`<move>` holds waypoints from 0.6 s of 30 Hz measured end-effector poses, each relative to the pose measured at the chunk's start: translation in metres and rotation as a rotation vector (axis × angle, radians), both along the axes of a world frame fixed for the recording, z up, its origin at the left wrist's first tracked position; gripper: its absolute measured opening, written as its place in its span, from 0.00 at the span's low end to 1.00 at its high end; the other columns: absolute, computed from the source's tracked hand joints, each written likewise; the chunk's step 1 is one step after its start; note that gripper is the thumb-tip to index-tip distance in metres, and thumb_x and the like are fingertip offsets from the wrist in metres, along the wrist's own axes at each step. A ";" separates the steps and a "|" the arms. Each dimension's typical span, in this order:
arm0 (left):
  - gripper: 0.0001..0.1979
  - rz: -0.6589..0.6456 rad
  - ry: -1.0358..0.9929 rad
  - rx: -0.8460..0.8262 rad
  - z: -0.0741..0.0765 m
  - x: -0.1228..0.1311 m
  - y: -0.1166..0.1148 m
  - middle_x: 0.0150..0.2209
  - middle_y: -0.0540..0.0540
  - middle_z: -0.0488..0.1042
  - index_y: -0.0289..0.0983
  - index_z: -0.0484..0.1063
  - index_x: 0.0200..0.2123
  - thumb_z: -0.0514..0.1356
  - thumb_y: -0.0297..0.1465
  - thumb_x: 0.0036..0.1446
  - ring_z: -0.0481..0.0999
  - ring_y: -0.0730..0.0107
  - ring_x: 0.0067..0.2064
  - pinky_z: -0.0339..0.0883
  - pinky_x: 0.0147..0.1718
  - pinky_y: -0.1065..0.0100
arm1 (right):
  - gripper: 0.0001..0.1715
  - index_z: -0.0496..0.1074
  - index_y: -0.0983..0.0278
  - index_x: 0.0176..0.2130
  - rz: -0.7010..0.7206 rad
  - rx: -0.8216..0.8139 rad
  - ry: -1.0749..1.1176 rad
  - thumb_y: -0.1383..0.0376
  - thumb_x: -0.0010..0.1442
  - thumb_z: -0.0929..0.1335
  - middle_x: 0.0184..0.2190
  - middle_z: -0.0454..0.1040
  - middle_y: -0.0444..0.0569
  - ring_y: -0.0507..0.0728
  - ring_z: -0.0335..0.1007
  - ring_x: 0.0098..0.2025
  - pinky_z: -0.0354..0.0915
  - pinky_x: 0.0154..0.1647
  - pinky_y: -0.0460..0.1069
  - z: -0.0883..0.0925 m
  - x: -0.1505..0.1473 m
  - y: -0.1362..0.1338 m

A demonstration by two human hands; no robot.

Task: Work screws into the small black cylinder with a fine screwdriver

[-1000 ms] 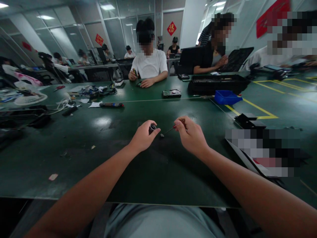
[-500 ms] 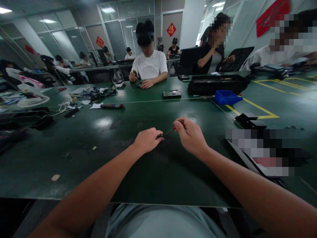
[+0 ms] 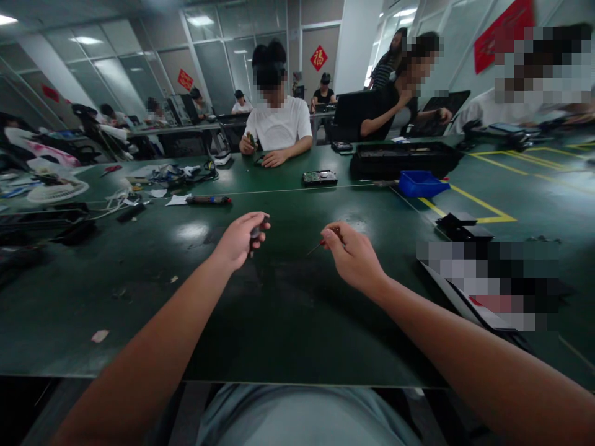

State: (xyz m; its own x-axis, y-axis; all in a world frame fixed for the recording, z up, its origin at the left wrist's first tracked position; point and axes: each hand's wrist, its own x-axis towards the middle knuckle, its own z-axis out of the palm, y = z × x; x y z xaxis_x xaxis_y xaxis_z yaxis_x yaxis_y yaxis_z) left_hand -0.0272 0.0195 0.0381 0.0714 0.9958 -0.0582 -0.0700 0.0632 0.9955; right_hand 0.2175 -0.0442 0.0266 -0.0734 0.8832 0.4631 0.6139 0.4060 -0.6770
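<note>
My left hand point(image 3: 242, 240) is raised over the green table and closed around a small dark part point(image 3: 255, 231) with a greyish face. Fingers cover most of that part, so its kind is unclear. To the right, my right hand point(image 3: 348, 249) grips a screwdriver point(image 3: 315, 249) by its reddish handle. The thin metal shaft sticks out to the left and slightly down, its tip pointing at the gap between my hands. Tip and dark part are well apart.
Ahead lie a hard drive point(image 3: 320, 178), a blue bin point(image 3: 423, 184), a long black tray point(image 3: 404, 160) and a pen-like tool point(image 3: 209, 200). Black brackets point(image 3: 465, 227) sit at right. Cables and papers point(image 3: 171, 176) clutter the left. A person point(image 3: 279, 127) works opposite.
My left hand has moved left and up with the dark part, away from the screwdriver tip, and turned. My right hand has stayed nearly in place.
</note>
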 end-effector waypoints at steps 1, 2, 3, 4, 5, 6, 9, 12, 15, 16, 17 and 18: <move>0.08 0.029 -0.135 -0.057 0.007 -0.008 0.003 0.32 0.47 0.72 0.37 0.72 0.39 0.62 0.36 0.59 0.67 0.77 0.23 0.52 0.17 0.75 | 0.15 0.70 0.62 0.39 -0.001 -0.003 0.004 0.57 0.70 0.60 0.30 0.76 0.48 0.57 0.74 0.33 0.62 0.35 0.51 0.000 0.000 0.000; 0.08 0.052 -0.243 -0.098 0.013 -0.017 0.005 0.31 0.48 0.71 0.37 0.71 0.38 0.62 0.36 0.59 0.66 0.77 0.23 0.53 0.17 0.76 | 0.15 0.70 0.62 0.39 -0.002 -0.005 0.007 0.57 0.69 0.60 0.30 0.76 0.48 0.58 0.74 0.33 0.62 0.35 0.51 0.000 0.000 0.001; 0.09 0.072 -0.326 -0.126 0.018 -0.027 0.007 0.29 0.49 0.70 0.37 0.70 0.37 0.62 0.36 0.60 0.66 0.77 0.23 0.53 0.17 0.76 | 0.15 0.70 0.62 0.39 0.001 -0.008 0.009 0.57 0.69 0.60 0.30 0.76 0.47 0.58 0.74 0.34 0.62 0.35 0.51 0.000 0.000 0.001; 0.09 0.097 -0.389 -0.140 0.023 -0.036 0.009 0.28 0.50 0.69 0.37 0.69 0.36 0.62 0.37 0.61 0.65 0.77 0.22 0.54 0.17 0.76 | 0.15 0.71 0.62 0.39 0.005 -0.011 0.012 0.57 0.69 0.60 0.30 0.76 0.47 0.58 0.74 0.34 0.62 0.35 0.51 0.000 0.000 0.001; 0.10 0.125 -0.434 -0.144 0.027 -0.047 0.009 0.27 0.50 0.69 0.37 0.68 0.35 0.61 0.38 0.62 0.65 0.77 0.22 0.54 0.17 0.76 | 0.15 0.71 0.62 0.39 0.009 -0.014 0.013 0.57 0.69 0.60 0.30 0.76 0.47 0.58 0.74 0.34 0.63 0.35 0.51 -0.001 0.000 0.002; 0.11 0.163 -0.464 -0.142 0.030 -0.057 0.009 0.27 0.51 0.68 0.37 0.68 0.35 0.60 0.39 0.63 0.64 0.78 0.22 0.53 0.17 0.76 | 0.15 0.71 0.62 0.39 0.013 -0.016 0.013 0.57 0.69 0.60 0.30 0.76 0.47 0.57 0.74 0.33 0.63 0.35 0.51 -0.001 0.000 0.002; 0.09 0.272 -0.497 -0.123 0.037 -0.088 0.005 0.26 0.52 0.67 0.37 0.66 0.34 0.58 0.36 0.65 0.64 0.78 0.22 0.54 0.18 0.76 | 0.15 0.71 0.61 0.39 0.022 -0.024 0.008 0.57 0.69 0.60 0.30 0.76 0.47 0.57 0.74 0.33 0.63 0.33 0.50 -0.001 0.000 0.002; 0.08 0.381 -0.477 -0.105 0.040 -0.123 0.000 0.26 0.52 0.67 0.35 0.64 0.34 0.54 0.31 0.66 0.64 0.78 0.23 0.56 0.19 0.76 | 0.15 0.71 0.62 0.39 0.021 -0.025 0.007 0.57 0.69 0.60 0.29 0.76 0.47 0.57 0.74 0.33 0.63 0.33 0.50 -0.001 0.000 0.001; 0.08 0.527 -0.422 -0.094 0.039 -0.160 -0.005 0.24 0.52 0.66 0.34 0.64 0.33 0.49 0.27 0.65 0.63 0.78 0.23 0.56 0.21 0.75 | 0.14 0.71 0.62 0.39 0.019 -0.038 0.012 0.58 0.69 0.60 0.30 0.77 0.47 0.57 0.74 0.33 0.63 0.34 0.50 0.000 0.000 0.001; 0.08 0.573 -0.396 -0.090 0.039 -0.173 -0.007 0.24 0.52 0.66 0.34 0.64 0.33 0.48 0.25 0.65 0.63 0.78 0.23 0.56 0.21 0.76 | 0.14 0.71 0.62 0.39 0.019 -0.045 0.012 0.58 0.69 0.60 0.30 0.77 0.48 0.57 0.74 0.34 0.63 0.35 0.50 0.000 0.000 0.001; 0.08 0.643 -0.362 -0.092 0.038 -0.185 -0.010 0.23 0.52 0.65 0.34 0.63 0.33 0.47 0.24 0.63 0.62 0.78 0.22 0.55 0.21 0.76 | 0.15 0.71 0.62 0.39 0.021 -0.052 0.012 0.58 0.69 0.60 0.31 0.77 0.48 0.57 0.74 0.34 0.63 0.35 0.51 0.001 0.000 0.001; 0.08 0.696 -0.328 -0.094 0.037 -0.198 -0.013 0.22 0.52 0.64 0.34 0.63 0.33 0.46 0.23 0.62 0.61 0.77 0.22 0.56 0.22 0.76 | 0.15 0.71 0.62 0.39 0.023 -0.057 0.012 0.58 0.69 0.60 0.31 0.77 0.48 0.57 0.74 0.34 0.63 0.35 0.51 0.000 -0.001 0.002</move>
State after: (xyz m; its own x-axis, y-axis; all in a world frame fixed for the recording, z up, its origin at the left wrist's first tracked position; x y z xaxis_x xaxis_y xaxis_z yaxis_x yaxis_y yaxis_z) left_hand -0.2250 0.0067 0.0746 -0.5410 0.8092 -0.2292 -0.4152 -0.0200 0.9095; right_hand 0.2168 -0.0426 0.0271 -0.0888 0.9063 0.4133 0.5965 0.3807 -0.7066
